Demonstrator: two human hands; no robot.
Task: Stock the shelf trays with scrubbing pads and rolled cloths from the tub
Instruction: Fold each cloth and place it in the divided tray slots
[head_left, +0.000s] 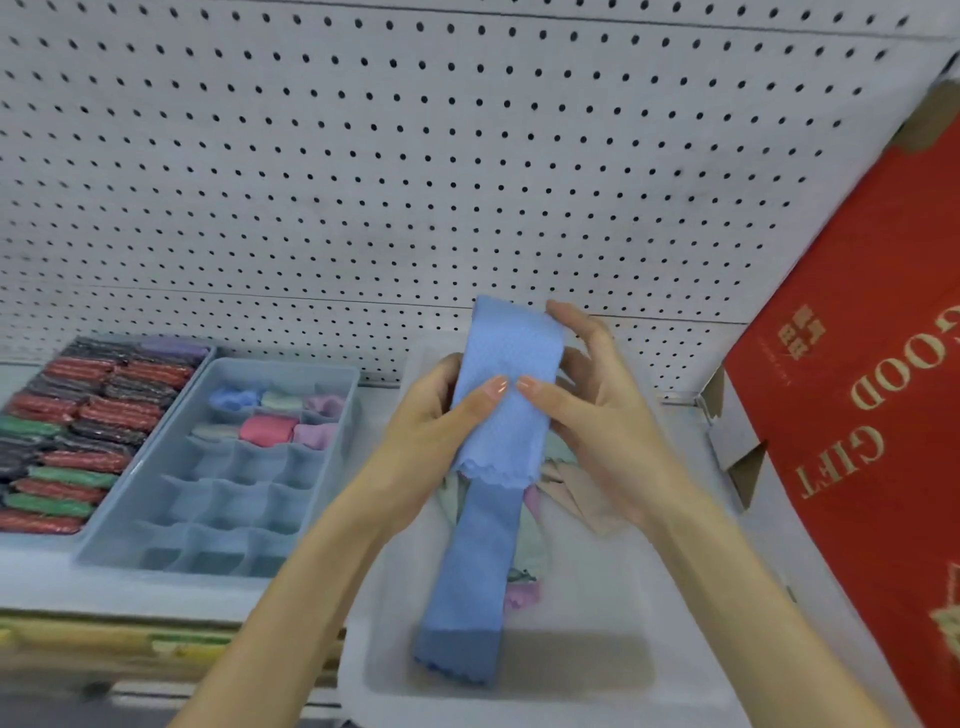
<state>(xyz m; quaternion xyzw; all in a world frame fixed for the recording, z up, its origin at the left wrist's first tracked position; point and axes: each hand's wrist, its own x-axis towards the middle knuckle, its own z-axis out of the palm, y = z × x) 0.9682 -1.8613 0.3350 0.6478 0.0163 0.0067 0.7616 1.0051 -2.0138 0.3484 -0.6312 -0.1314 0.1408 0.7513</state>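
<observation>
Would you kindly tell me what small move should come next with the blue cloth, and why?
I would probably start rolling the blue cloth from its upper end. Both the left hand and the right hand pinch it as a long flat strip over the tub, while the divided tray holds rolled cloths and has empty cells.

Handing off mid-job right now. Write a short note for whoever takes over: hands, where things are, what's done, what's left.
Left hand and right hand both pinch the blue cloth, which is partly folded with its tail hanging into the tub.
More loose cloths lie in the tub.
Done: the pad tray looks full. The divided tray has six rolled cloths in its two far rows.
Left: roll this cloth, seat it in an empty compartment, then fill the nearer rows.
</observation>
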